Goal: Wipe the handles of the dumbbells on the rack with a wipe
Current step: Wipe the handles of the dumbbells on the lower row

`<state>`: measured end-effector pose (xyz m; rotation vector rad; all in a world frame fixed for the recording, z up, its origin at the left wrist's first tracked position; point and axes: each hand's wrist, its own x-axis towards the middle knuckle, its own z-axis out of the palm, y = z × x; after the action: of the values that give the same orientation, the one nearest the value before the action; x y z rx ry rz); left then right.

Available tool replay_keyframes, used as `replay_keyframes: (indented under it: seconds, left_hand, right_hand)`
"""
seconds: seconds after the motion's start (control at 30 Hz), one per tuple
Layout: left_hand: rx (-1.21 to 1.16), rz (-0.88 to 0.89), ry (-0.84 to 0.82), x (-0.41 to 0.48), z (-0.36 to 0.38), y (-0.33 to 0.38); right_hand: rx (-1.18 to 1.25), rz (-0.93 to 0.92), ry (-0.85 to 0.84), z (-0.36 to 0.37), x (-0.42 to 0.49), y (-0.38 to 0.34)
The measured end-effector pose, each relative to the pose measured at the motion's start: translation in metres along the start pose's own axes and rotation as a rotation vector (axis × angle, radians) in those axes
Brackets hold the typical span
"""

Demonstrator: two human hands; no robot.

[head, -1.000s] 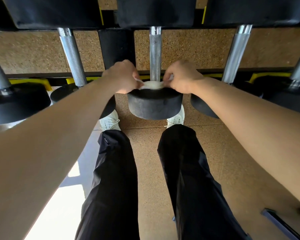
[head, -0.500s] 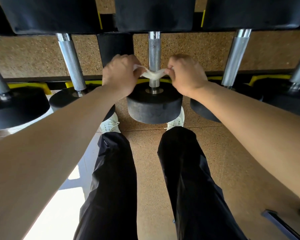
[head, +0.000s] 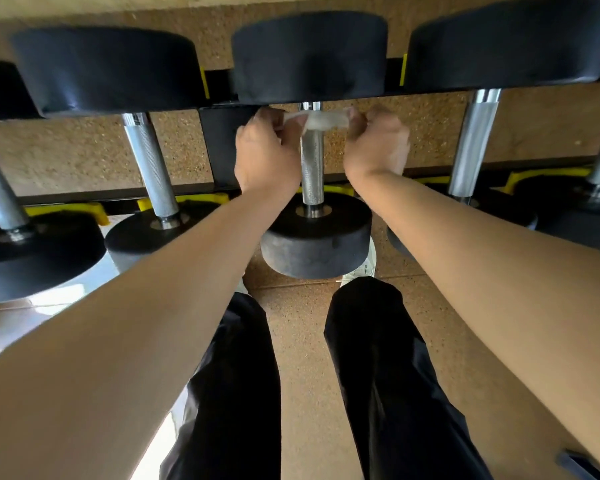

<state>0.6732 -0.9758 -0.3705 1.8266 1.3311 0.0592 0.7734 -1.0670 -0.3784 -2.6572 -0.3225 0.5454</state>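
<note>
Both hands — left hand [head: 267,157], right hand [head: 374,147] — pinch a thin white wipe [head: 323,120] looped around the knurled steel handle [head: 311,168], round black dumbbell heads above and below.

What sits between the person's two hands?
In the head view, the middle dumbbell's handle, with the wipe stretched across it from left hand to right hand.

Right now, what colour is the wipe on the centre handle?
White; the wipe shows best in the head view.
</note>
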Motion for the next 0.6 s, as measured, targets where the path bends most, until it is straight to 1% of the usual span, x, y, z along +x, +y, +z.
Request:
replay_keyframes:
  seconds: [0.07, 0.13, 0.17, 0.23, 0.3, 0.33, 0.4, 0.47, 0.53, 0.6]
  left_hand:
    - [-0.095, -0.122, 0.045, 0.007, 0.002, 0.000]
    - [-0.151, -0.261, 0.076, 0.016, 0.003, 0.002]
    - [-0.186, -0.313, 0.074, 0.020, 0.005, 0.004]
    - [-0.274, -0.372, 0.053, 0.023, 0.010, 0.008]
    - [-0.341, -0.377, 0.016, 0.019, 0.012, 0.014]
    - [-0.352, -0.351, -0.008, 0.016, 0.011, 0.016]
    - [-0.339, -0.243, -0.056, 0.010, 0.007, 0.012]
    - [-0.285, -0.169, -0.098, 0.009, -0.001, 0.005]
    - [-0.201, -0.198, -0.082, 0.017, -0.006, -0.005]
    - [-0.124, -0.282, -0.075, 0.022, -0.006, -0.012]
  right_hand:
    - [0.149, 0.054, -0.028, 0.003, 0.000, -0.013]
    - [0.305, 0.069, -0.084, 0.006, -0.002, -0.019]
    - [0.341, 0.066, -0.115, 0.006, -0.002, -0.018]
    - [0.328, 0.051, -0.178, 0.004, 0.001, -0.014]
    - [0.265, 0.041, -0.193, 0.001, 0.010, -0.010]
    - [0.238, 0.054, -0.179, 0.000, 0.015, -0.008]
    - [0.208, 0.123, -0.154, -0.001, 0.022, -0.007]
    - [0.237, 0.179, -0.195, 0.001, 0.023, -0.009]
    - [0.282, 0.138, -0.266, 0.003, 0.016, -0.014]
    - [0.268, 0.022, -0.293, 0.001, 0.007, -0.012]
